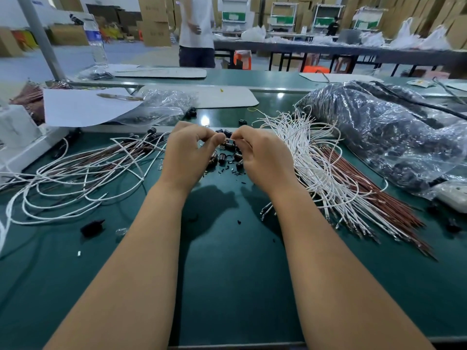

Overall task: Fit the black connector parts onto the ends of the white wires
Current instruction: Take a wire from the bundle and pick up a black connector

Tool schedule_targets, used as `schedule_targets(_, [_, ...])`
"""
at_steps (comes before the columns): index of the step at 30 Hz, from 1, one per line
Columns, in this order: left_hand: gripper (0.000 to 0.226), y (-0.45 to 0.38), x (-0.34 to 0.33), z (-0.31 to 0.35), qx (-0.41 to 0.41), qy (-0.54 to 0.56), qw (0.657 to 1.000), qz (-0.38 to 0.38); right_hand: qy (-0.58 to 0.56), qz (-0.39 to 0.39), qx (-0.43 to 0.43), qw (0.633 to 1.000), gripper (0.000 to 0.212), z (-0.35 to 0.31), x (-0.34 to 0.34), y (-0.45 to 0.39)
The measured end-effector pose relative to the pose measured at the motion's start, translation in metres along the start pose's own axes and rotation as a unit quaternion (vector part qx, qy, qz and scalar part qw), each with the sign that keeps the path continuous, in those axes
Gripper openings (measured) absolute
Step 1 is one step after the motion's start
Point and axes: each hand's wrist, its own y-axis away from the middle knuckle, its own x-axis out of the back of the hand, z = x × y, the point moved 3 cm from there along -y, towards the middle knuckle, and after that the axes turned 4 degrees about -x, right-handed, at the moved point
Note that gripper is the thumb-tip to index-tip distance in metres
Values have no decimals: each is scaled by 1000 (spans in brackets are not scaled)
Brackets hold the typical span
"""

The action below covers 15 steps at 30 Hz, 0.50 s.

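Note:
Both my hands meet over the middle of the green table (pixel 227 274). My left hand (pixel 188 152) curls its fingers and pinches a small black connector part (pixel 228 145) at the fingertips. My right hand (pixel 262 157) pinches the end of a white wire right against that part. Just beneath the fingers lies a small heap of loose black connector parts (pixel 222 159). A thick bundle of white wires (pixel 316 170) fans out to the right, with brown wires (pixel 374 198) beside it. To the left lie white wires (pixel 75 178) in loose loops, some carrying black parts at their far ends.
A big clear plastic bag of black parts (pixel 389 137) fills the right. A smaller clear bag (pixel 164 107) and a white sheet (pixel 86 107) lie at the back left. A white fixture (pixel 20 137) stands at the left edge. A person (pixel 197 31) stands beyond the table.

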Motion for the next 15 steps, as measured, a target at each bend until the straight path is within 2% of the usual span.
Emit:
schedule_targets(4, [27,1,-6,-2,90,135,984,-71,1,-20,-21,1000,15,4,0,0])
schedule_targets(7, [32,3,-11,-7,138,140,979,-50,8,-30,-35,999,14,5,-4,1])
schedule_targets(10, [30,4,-13,-12,139,146,979,-4,40,-39,-59,997,14,10,-8,2])
schedule_targets(12, [28,4,-16,-17,120,80,990,-8,46,-35,-90,994,15,17,-7,1])
schedule_targets(14, [28,4,-24,-23,115,-63,988,-76,29,-21,-116,993,15,22,-4,1])
schedule_targets(15, [30,5,-29,-25,109,-136,976,-128,21,-13,-123,992,14,22,-4,2])
